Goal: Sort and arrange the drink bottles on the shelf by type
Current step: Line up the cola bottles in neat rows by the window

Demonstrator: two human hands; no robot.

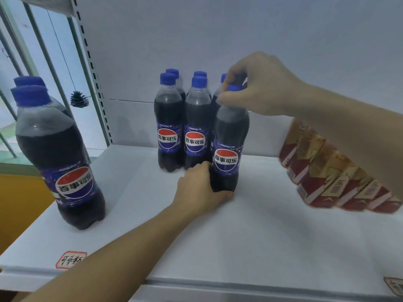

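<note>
Cola bottle (226,149) upright on shelf (261,236), left hand (202,190) gripping base, right hand (257,88) pinching cap

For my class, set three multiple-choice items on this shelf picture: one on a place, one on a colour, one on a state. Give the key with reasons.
1. Where do the red cartons stand?
A. right side of the shelf
B. left edge
C. behind the bottles

2. What colour are the caps?
A. red
B. blue
C. white

3. How is the front cola bottle held?
A. one hand at the label
B. untouched
C. right hand at its cap, left hand at its base

Key: 1 A, the cartons line the right side. 2 B, every cap seen is blue. 3 C, both hands have a grip on it.
</note>
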